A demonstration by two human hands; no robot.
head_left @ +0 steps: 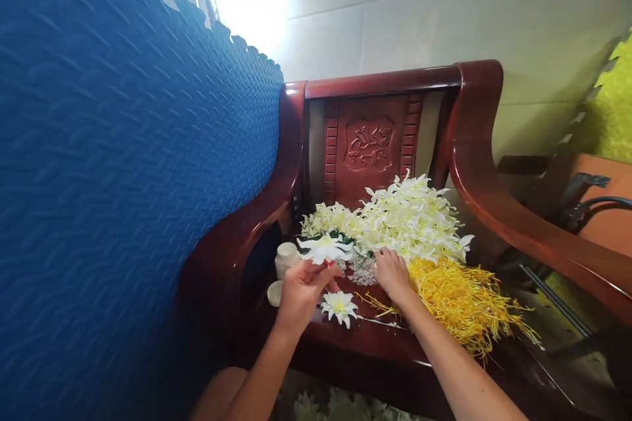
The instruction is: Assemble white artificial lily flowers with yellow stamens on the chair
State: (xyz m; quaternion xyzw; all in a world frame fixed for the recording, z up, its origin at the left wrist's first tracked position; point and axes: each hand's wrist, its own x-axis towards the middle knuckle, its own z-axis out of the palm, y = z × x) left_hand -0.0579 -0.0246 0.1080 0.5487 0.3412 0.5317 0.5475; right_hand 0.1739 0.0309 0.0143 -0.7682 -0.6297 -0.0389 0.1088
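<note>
My left hand (305, 286) pinches a white artificial flower (326, 248) from below, with its petals spread upward. My right hand (391, 271) reaches down with bent fingers beside a small heap of clear plastic pieces (363, 271); whether its fingertips hold anything is hidden. Behind the hands lies a big pile of white petals (409, 217). To the right of my right hand spreads a bundle of yellow stamens (459, 302), with a few loose strands near the wrist. A second white flower (339, 306) rests on the seat between my forearms.
The red wooden chair (476, 112) has raised armrests on both sides. White round containers (286, 258) stand at the seat's left. A blue foam mat (138, 145) rises along the left. More white flowers (345, 406) lie below the seat's front edge.
</note>
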